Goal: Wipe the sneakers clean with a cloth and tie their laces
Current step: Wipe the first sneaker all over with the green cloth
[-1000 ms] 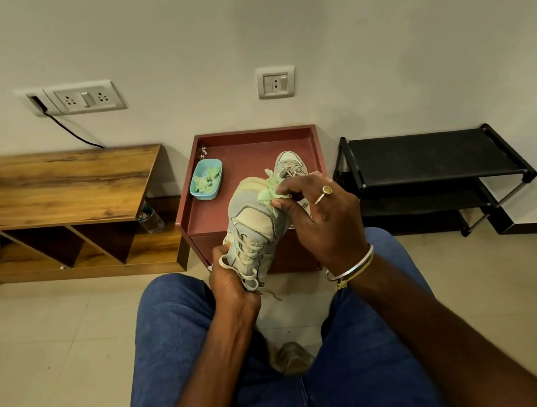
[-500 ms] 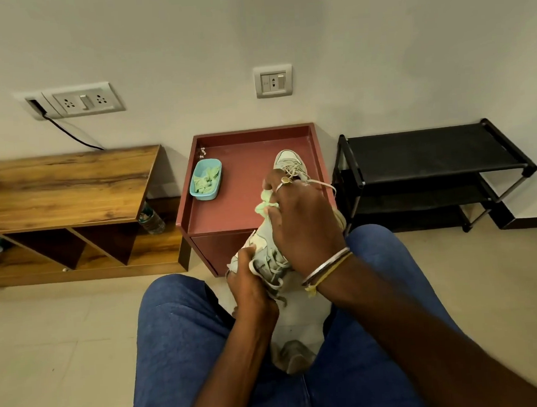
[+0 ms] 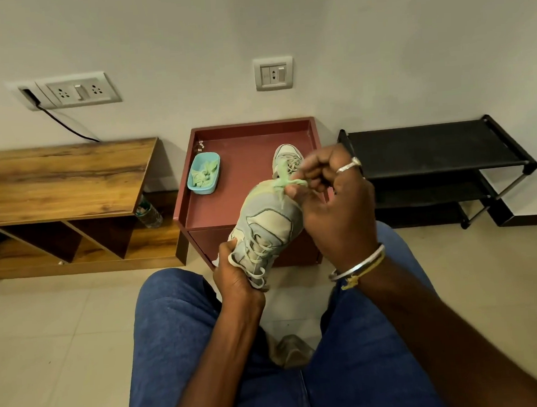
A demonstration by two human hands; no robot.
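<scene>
- Nearest, the person's knees in blue jeans (image 3: 182, 352) fill the bottom of the view. A pale object (image 3: 290, 349) lies on the floor between them, too blurred to name.
- Just beyond, the left hand (image 3: 234, 282) has its fingers curled round the heel end of the held sneaker (image 3: 265, 225). It props the shoe above the lap with the toe pointing far and slightly right.
- The laces (image 3: 258, 251) of this shoe run through the eyelets near the left hand. Whether they end in a knot I cannot tell.
- At the toe, the right hand (image 3: 337, 205) pinches a small green cloth (image 3: 283, 183) between thumb and fingertips and presses it onto the upper.
- Judging from this, wiping is under way on the first shoe, at its toe. How much of the rest is clean cannot be read.
- Farther off, the second sneaker (image 3: 284, 157) stands on the red side table (image 3: 246, 127), partly hidden behind the right hand. It appears untouched and its laces look loose, so it probably awaits both wiping and tying.
- Left of it on the same table sits a blue tub (image 3: 196, 184) holding more green cloths.
- A wooden bench (image 3: 62, 179) stands to the left and a black shoe rack (image 3: 432, 150) to the right, both against the far wall.
</scene>
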